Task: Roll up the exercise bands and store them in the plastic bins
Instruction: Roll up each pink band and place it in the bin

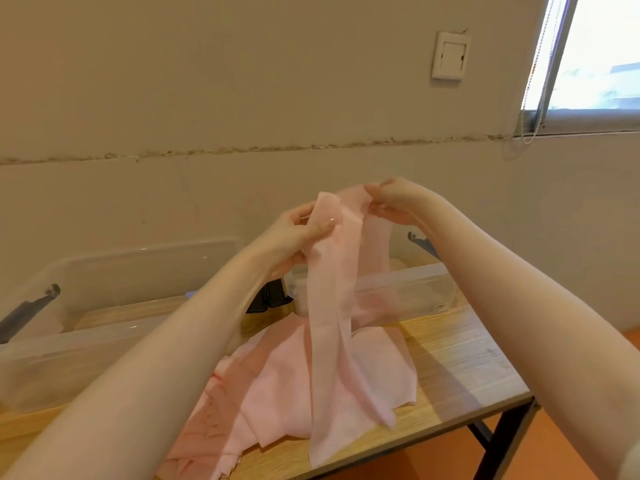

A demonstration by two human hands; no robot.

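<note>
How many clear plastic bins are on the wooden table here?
2. One clear plastic bin sits at the left on the wooden table; the other at the back right, behind the pink bands.

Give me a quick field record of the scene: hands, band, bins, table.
left hand: pinches the top of the raised pink band
right hand: pinches the same band's top edge, further right
raised pink band: unrolled, hanging down to the table
pile of pink bands: loose on the wooden table
left clear bin: on table, contents unclear
right clear bin: behind the band, contents unclear
</note>
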